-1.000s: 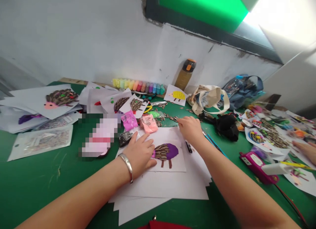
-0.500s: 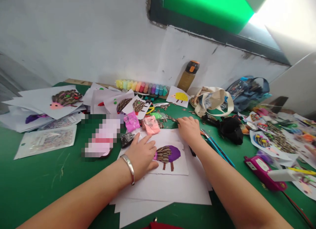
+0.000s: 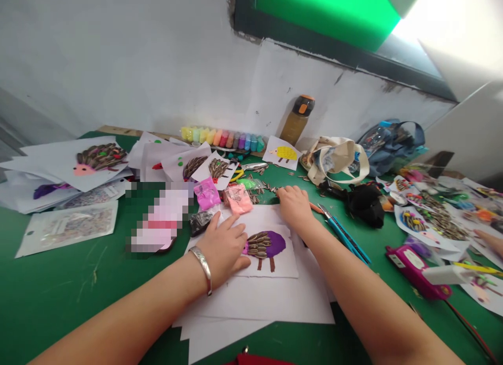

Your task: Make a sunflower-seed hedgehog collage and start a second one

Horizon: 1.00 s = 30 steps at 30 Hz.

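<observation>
My left hand [image 3: 228,243], a silver bangle at its wrist, lies with fingers spread on a white sheet. That sheet carries a hedgehog picture [image 3: 277,244]: a purple body, brown legs and overlapping striped sunflower seeds on its left part. The hand covers the left end of the picture. Beyond the sheet's top edge, my right hand [image 3: 294,205] has its fingers curled down at loose sunflower seeds [image 3: 271,188]. Its fingertips are mostly hidden, and I cannot make out what they pinch. Pink [image 3: 207,193] and peach clay packets [image 3: 238,198] lie between the hands.
To the right are blue craft knives [image 3: 346,236], a black pouch [image 3: 365,205] and a magenta glue gun [image 3: 418,270] with a cord. A bottle [image 3: 296,121] and a cloth bag [image 3: 336,160] stand behind. Finished pictures [image 3: 102,163] pile up at left. Another person's hand [image 3: 489,242] shows far right.
My right hand has shifted slightly left at the seeds, uncovering more of an orange handle beside it. My left hand stays on the sheet. The view has moved a little.
</observation>
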{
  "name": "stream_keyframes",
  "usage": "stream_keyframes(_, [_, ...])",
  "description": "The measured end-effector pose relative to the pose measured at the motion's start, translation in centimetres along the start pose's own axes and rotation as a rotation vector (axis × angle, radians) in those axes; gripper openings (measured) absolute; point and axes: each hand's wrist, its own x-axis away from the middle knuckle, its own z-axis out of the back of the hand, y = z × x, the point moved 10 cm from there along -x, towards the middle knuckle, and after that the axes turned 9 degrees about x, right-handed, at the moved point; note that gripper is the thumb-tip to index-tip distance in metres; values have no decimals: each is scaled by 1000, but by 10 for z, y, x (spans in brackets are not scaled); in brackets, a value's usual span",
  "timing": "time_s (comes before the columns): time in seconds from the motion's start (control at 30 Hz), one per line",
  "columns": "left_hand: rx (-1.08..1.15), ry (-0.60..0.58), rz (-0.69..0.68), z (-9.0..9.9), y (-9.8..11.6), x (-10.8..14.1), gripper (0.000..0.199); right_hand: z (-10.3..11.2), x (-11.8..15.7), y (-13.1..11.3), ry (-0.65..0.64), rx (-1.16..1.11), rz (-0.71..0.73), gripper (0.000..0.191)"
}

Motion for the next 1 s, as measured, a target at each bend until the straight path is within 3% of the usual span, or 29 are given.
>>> stream_keyframes(0.33, [-5,-13,12,-3,-2,0,35,6,2,-10,37,29,82,21])
stream_keyframes(0.5, [-18,-4,10,-2,-2,-1,32,20,0,-2,71,1,78,27])
stream_keyframes(0.57, [-23,-4,3,-1,0,-1,31,31,8,5,117,-88,37,30])
stream_keyframes(0.7, [-33,-9,-3,1,2,-1,30,46,42,10,205,-512,47,25])
stream_keyframes(0.87, [-43,-51,5,1,4,-4,31,35,88,18,181,-813,1,15])
stream_keyframes(1.0, [-47,-93,22,1,5,-5,30,27,105,15,124,-905,-21,15])
